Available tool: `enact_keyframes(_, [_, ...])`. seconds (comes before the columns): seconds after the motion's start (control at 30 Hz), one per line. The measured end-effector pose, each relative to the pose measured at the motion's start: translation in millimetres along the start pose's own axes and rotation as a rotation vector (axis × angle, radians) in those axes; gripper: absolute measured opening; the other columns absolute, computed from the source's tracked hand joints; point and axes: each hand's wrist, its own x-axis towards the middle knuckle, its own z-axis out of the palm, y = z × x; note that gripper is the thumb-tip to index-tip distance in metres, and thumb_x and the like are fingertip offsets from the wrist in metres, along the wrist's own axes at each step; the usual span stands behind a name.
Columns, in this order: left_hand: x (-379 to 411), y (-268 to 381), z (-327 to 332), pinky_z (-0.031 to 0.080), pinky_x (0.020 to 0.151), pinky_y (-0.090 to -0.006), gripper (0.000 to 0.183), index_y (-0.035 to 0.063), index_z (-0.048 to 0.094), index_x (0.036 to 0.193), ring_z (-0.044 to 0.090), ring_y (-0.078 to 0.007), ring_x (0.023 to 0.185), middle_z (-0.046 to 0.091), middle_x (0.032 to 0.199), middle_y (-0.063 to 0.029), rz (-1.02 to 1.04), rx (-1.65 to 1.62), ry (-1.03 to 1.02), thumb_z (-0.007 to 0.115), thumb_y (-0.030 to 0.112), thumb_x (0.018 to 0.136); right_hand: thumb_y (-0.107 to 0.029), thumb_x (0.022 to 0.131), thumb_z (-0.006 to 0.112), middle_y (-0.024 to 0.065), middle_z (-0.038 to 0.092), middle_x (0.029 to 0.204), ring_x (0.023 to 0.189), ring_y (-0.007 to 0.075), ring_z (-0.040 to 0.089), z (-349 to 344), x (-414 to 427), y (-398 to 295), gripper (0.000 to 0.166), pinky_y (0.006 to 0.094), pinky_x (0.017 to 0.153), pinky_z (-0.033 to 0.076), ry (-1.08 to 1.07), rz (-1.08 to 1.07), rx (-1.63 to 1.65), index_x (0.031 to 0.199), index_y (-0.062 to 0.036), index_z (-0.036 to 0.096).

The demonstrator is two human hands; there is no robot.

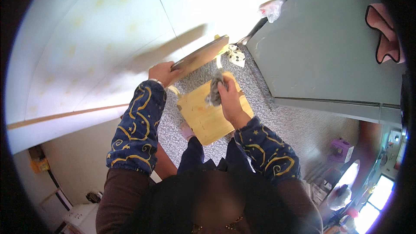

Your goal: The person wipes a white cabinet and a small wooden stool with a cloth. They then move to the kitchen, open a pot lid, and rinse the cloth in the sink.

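My left hand [165, 73] grips the near end of a flat wooden board [201, 55], which is tilted up beside the white wall. In my right hand [230, 99] is a crumpled grey cloth [215, 87], held over a square yellow wooden stool or small table [208, 113]. The yellow top has worn, dark patches at its edges and corners. Whether the cloth touches the top, I cannot tell. Beyond the board's far end lies a pale cloth with black spots [236, 56]. Patterned navy sleeve covers are on both forearms.
A white wall [97, 48] rises at the left, and a grey-green panel [318, 48] stands at the right. Plastic bags [272, 9] hang at its top edge, and a pink cloth [386, 32] lies farther right. A purple box [341, 150] rests at the lower right.
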Motion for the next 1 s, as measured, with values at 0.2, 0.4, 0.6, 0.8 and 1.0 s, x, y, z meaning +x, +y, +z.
enact_keyframes(0.2, [-6.3,-1.9,9.1,0.048,0.068,-0.0418,0.039,0.0125,0.064,0.088,0.064,-0.0312,0.082,0.066,0.082,-0.01,-0.002,-0.01,0.047,0.06,0.051,0.082,-0.016,0.095,0.052,0.0077,0.057,0.11,0.098,0.0142,0.052,12.8,49.2,-16.5,0.035,0.0279,0.083,0.046,0.072,-0.294,-0.132,0.127,-0.0043,0.047])
enact_keyframes(0.4, [2.9,-10.1,1.7,0.049,0.073,-0.0429,0.036,0.0139,0.067,0.092,0.065,-0.0328,0.086,0.068,0.087,-0.0105,-0.065,-0.018,0.15,0.066,0.047,0.079,-0.013,0.095,0.051,0.0053,0.056,0.115,0.1,0.0122,0.053,21.0,-3.9,-23.1,0.035,0.0268,0.088,0.044,-0.022,-0.029,0.055,0.128,-0.0007,0.047])
enact_keyframes(0.6, [5.6,6.0,1.5,0.049,0.083,-0.0455,0.04,0.0126,0.066,0.107,0.064,-0.0348,0.093,0.068,0.097,-0.0162,-0.143,0.056,0.164,0.066,0.043,0.081,-0.011,0.097,0.048,0.0063,0.058,0.111,0.099,0.0131,0.056,-55.7,-44.9,-17.7,0.03,0.0282,0.085,0.048,0.005,0.007,0.366,0.127,-0.0042,0.048])
enact_keyframes(0.8, [-28.5,12.8,20.4,0.041,0.095,-0.0492,0.044,0.0062,0.06,0.113,0.056,-0.0317,0.114,0.062,0.117,-0.0172,-0.203,0.576,0.513,0.067,0.037,0.082,-0.018,0.1,0.042,0.0095,0.055,0.121,0.111,0.0212,0.055,-138.6,-103.6,-78.0,0.032,0.0362,0.096,0.047,0.01,0.074,0.669,0.13,-0.0061,0.043])
enact_keyframes(1.0, [-69.3,168.9,47.5,0.043,0.097,-0.0388,0.059,0.0084,0.046,0.135,0.05,-0.0238,0.121,0.054,0.129,-0.0139,0.177,-0.623,0.013,0.07,0.023,0.083,-0.028,0.101,0.041,0.0106,0.053,0.128,0.116,0.0236,0.054,-230.6,-154.1,-147.3,0.039,0.0403,0.1,0.045,-0.215,0.01,0.92,0.134,-0.0066,0.041])
